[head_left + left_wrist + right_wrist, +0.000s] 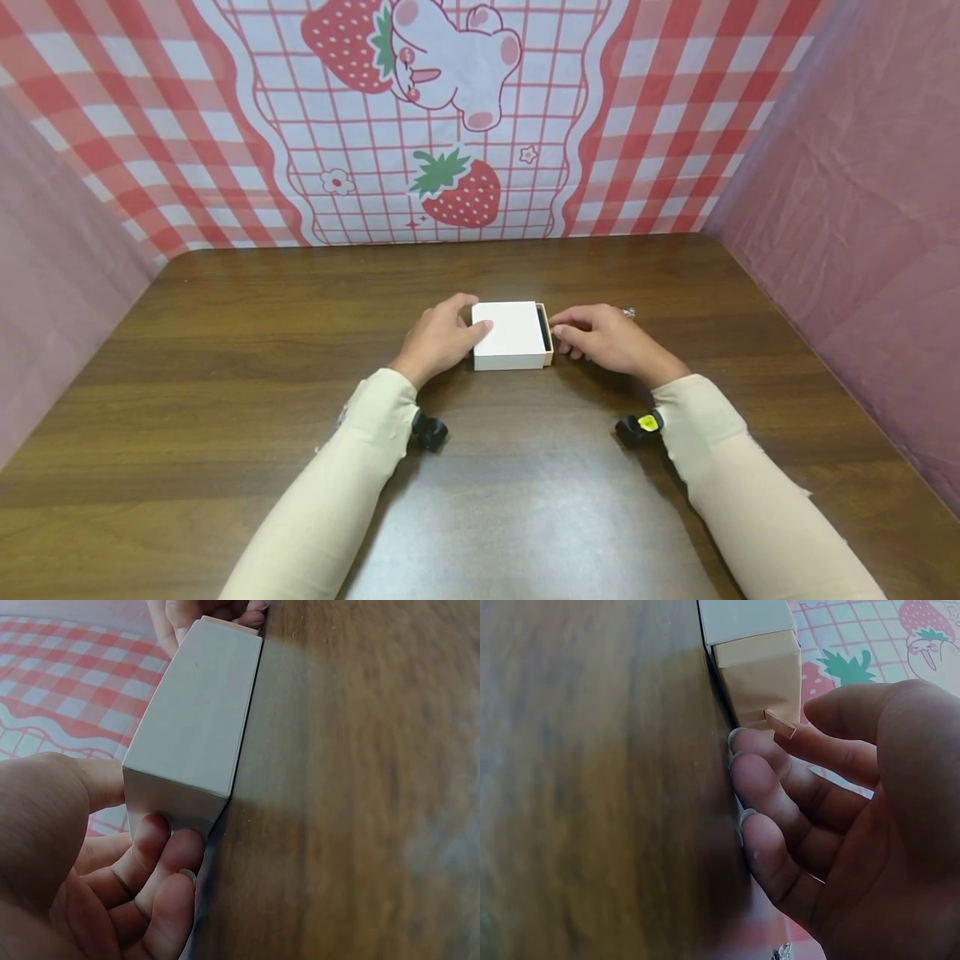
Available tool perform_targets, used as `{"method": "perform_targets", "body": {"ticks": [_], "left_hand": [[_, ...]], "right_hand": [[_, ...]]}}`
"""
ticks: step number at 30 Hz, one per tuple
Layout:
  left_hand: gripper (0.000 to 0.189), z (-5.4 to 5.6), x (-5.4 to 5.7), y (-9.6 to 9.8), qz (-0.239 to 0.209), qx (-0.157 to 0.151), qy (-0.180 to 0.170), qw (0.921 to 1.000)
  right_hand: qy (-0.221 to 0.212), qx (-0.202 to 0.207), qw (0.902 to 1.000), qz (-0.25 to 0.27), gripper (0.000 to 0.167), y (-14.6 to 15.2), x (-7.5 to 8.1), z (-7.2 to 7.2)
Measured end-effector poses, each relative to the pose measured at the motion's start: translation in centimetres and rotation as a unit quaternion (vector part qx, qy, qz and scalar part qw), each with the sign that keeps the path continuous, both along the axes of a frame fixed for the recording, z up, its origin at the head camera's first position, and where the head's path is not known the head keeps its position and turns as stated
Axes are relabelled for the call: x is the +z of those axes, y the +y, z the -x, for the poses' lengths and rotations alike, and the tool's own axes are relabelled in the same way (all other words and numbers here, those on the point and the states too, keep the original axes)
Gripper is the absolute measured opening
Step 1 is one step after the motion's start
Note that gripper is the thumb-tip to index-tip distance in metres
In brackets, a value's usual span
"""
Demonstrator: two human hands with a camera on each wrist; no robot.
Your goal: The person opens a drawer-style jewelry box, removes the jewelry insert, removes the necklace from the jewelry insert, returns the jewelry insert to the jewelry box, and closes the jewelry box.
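A white box (510,330) with a sliding drawer lies flat on the brown table. Its tan drawer (757,679) sticks out slightly at the right end, with a narrow dark interior showing from above. My left hand (442,337) grips the left end, thumb on the top face and fingers curled against the end in the left wrist view. Close to the drawer front is my right hand (603,335), fingers loosely bent. A small tan pull tab (781,724) protrudes beside the right index finger; the thumb appears apart from it.
A small shiny silvery thing (629,312) is partly hidden behind the right hand. The wood-grain table (225,375) meets a red-checked strawberry cloth (420,125) at the back. Pink cloth (862,208) hangs at the sides.
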State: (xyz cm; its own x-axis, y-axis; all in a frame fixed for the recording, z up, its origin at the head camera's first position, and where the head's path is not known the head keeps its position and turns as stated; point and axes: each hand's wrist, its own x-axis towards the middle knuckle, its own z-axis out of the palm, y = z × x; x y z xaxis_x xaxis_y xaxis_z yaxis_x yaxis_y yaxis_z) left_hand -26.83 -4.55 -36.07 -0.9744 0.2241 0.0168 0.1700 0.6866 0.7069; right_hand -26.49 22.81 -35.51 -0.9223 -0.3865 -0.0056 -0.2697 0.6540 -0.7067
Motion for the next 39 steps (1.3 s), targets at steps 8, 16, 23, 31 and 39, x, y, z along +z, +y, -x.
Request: {"method": "perform_targets", "body": {"ticks": [8, 16, 23, 31, 39], "left_hand": [[0.057, 0.00, -0.01, 0.01, 0.002, 0.000, 0.004, 1.0000], [0.058, -0.02, 0.07, 0.03, 0.003, -0.001, 0.003, 1.0000], [0.058, 0.01, 0.09, 0.03, 0.003, -0.003, 0.000, 1.0000], [0.058, -0.01, 0.12, 0.04, -0.001, -0.003, -0.002, 1.0000], [0.058, 0.01, 0.00, 0.04, -0.003, -0.003, 0.001, 1.0000]], "right_hand": [[0.006, 0.010, 0.9999, 0.004, 0.027, -0.24, 0.10, -0.19], [0.006, 0.018, 0.9998, -0.002, 0.028, -0.21, 0.08, -0.15], [0.001, 0.019, 0.9998, -0.005, 0.028, -0.09, 0.10, -0.26], [-0.003, 0.023, 0.9997, -0.010, 0.029, -0.19, 0.30, -0.47], [0.003, 0.034, 0.9992, -0.023, 0.031, -0.18, 0.33, -0.52]]}}
